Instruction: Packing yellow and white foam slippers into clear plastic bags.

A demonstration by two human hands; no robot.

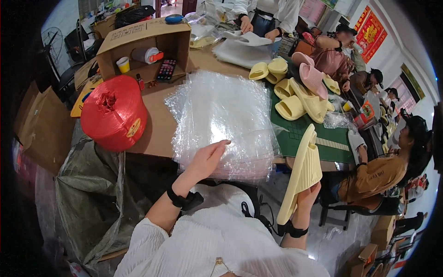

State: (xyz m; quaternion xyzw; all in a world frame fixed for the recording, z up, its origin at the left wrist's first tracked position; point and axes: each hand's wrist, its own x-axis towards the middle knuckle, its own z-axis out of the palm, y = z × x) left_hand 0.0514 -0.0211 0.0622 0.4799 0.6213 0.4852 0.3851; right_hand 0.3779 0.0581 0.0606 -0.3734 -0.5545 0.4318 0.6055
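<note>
My right hand (308, 195) grips a pale yellow slide slipper (300, 173), held up on its edge over the table's front edge. Part of that hand is hidden behind the slipper. My left hand (208, 159) lies with its fingers stretched out on the near part of a stack of clear plastic bags (221, 106). To the right of the stack, a green cutting mat (297, 134) bears a pile of yellow slippers (290, 107) and pink slippers (312, 79).
A big roll of red plastic twine (113, 113) stands at the left, before an open cardboard box (143, 41) with a cup and a phone-like keypad. Across the table a person (265, 21) handles white sheeting (244, 48). Other people sit along the right, one in brown (380, 177).
</note>
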